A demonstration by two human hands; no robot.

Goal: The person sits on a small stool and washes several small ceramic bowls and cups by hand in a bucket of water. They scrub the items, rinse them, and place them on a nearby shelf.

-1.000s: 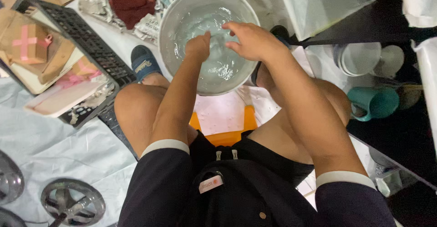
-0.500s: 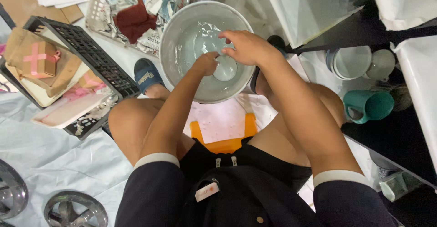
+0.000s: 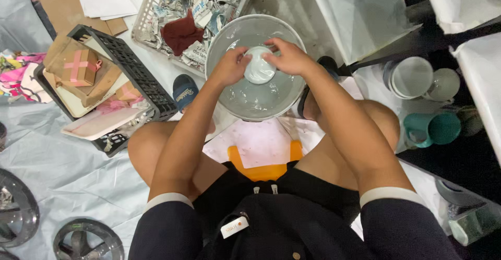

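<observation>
A large metal basin holding water stands on the floor between my knees. Over its middle I hold a small white bowl with both hands. My left hand grips the bowl's left side, and my right hand covers its upper right rim. Both forearms reach forward from dark sleeves with white cuffs. The bowl's underside is hidden.
A white basket of crumpled newspaper and a dark red cloth sits behind the basin. A black crate with a taped brown box lies at the left. Teal mug and stacked grey cups stand at the right. An orange stool is under me.
My hands have come together and lifted a small white bowl up out of the water. The view has shifted, so the basin now sits more centrally.
</observation>
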